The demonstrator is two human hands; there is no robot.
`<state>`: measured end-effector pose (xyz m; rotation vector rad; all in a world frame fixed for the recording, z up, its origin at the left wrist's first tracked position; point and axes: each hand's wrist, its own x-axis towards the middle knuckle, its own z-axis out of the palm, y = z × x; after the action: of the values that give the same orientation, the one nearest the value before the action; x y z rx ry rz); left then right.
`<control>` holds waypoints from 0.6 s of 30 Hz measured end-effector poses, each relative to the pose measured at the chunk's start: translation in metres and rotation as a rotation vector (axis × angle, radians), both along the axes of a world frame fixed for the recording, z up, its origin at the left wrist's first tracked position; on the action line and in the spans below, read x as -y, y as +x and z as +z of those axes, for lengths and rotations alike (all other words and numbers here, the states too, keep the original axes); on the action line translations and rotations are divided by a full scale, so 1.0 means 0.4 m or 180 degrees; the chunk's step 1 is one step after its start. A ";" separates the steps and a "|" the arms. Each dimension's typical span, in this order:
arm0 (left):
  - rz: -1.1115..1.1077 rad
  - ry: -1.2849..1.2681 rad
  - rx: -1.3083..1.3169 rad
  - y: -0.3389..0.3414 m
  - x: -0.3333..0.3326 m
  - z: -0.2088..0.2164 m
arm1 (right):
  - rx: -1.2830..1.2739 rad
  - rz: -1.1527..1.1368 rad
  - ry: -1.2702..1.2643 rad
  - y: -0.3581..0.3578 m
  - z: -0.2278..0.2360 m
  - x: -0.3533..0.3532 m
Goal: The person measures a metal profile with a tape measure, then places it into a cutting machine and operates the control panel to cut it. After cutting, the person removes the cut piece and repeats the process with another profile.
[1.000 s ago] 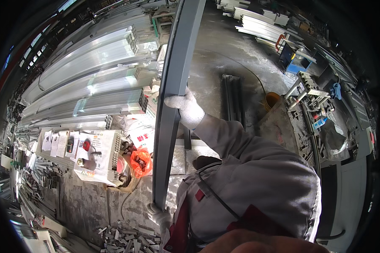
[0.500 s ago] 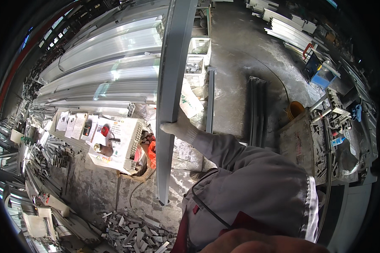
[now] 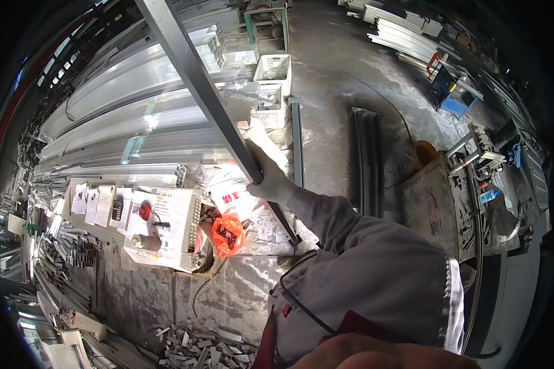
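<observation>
The dark grey bar (image 3: 210, 101) is now swung aslant, running from the grip's upper left to its lower right; it is clasped by the right hand (image 3: 272, 182), fingers curled round, and seemingly steered one-handed, no left hand being seen.

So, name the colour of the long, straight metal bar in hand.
The bar is dark grey, shown best in the head view.
</observation>
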<state>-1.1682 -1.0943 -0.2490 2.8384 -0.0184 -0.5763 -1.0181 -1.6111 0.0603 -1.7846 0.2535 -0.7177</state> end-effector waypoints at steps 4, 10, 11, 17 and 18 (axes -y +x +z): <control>-0.0061 -0.0021 -0.0090 0.050 0.040 0.001 | -0.0001 0.0089 -0.0454 -0.010 -0.012 0.024; -0.0068 -0.0067 -0.0179 0.091 0.084 0.002 | -0.0056 0.0958 -0.0926 -0.031 -0.039 -0.010; -0.0043 -0.0070 -0.0191 0.094 0.085 0.003 | -0.0231 0.1215 -0.0812 -0.031 -0.049 -0.029; 0.0345 -0.0190 -0.0373 0.042 0.022 0.015 | -0.0874 0.2634 -0.0253 -0.026 -0.117 -0.162; 0.0541 -0.0244 -0.0432 0.001 -0.006 0.018 | -0.1056 0.2737 -0.0388 -0.022 -0.128 -0.191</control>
<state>-1.1679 -1.0920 -0.2418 2.6869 0.2181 -0.7119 -1.0271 -1.5346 0.0090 -1.8895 -0.3422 0.1799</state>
